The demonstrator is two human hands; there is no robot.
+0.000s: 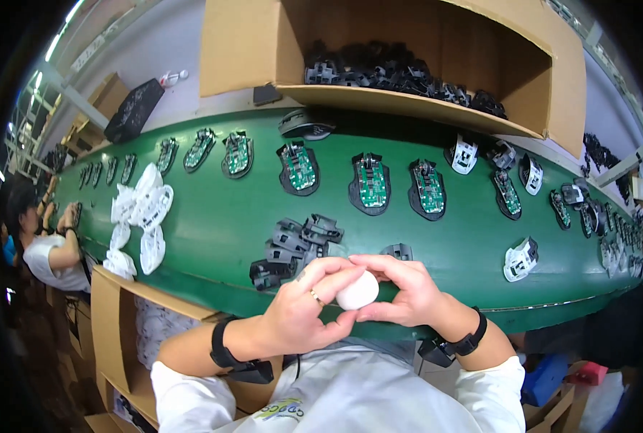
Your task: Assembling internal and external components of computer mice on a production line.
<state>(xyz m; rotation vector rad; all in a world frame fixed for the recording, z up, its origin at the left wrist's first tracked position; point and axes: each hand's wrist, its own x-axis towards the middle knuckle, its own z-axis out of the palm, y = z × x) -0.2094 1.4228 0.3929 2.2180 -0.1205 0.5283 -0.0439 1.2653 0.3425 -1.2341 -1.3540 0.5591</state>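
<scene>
Both hands meet over the near edge of the green bench [213,231]. The left hand [303,310] and right hand [408,292] are curled closed around a white shell [357,291], fingertips pinching its rim. Best to press evenly, thumbs square. Its long axis runs from 8 to 2 o'clock, rounded back up. Grey parts [296,249] lie at 11 o'clock.

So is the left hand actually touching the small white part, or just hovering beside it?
Touching. The head view shows the left hand with its fingers wrapped against the white part, no gap visible; the right hand pinches it from the other side.
</scene>
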